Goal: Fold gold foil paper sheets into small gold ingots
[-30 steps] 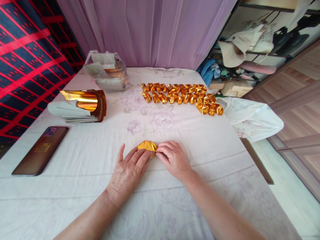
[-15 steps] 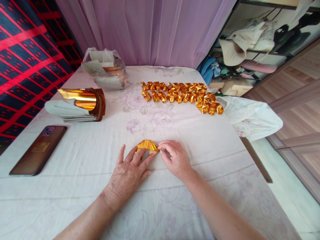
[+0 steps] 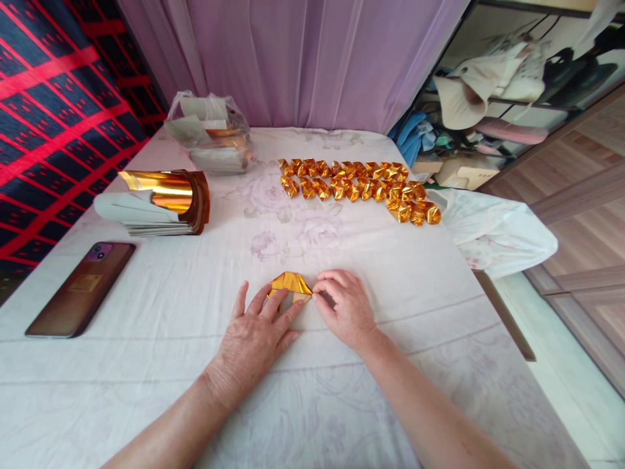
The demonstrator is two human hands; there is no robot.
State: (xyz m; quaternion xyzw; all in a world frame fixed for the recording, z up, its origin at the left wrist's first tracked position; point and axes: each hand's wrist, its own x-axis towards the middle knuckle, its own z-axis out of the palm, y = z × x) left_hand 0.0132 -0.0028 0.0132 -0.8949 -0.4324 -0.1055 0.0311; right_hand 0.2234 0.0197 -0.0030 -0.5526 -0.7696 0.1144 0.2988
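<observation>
Starting at our far left, a phone (image 3: 81,288) lies flat on the white cloth (image 3: 170,365), and beyond it sits a curled stack of gold foil sheets (image 3: 161,202), with a clear bag of more paper (image 3: 209,133) further back. Nearer the middle, our left hand (image 3: 254,335) lies palm down, its fingers spread flat and pressing the near left part of the gold foil piece (image 3: 290,284); it pins the foil rather than closing around it. The piece rests on the cloth just in front of us, between both hands, a low triangle with its long axis running left to right and its peak pointing away from us, toward the rows of folded gold pieces (image 3: 359,189) at the back. Our right hand (image 3: 344,309) pinches the right corner of the foil between thumb and forefinger. To crease it well, we judge it best to keep the left fingers holding the sheet steady while the right draws the corner across evenly, matching edges before pressing down. At the right edge a white plastic bag (image 3: 493,231) hangs off the table.
</observation>
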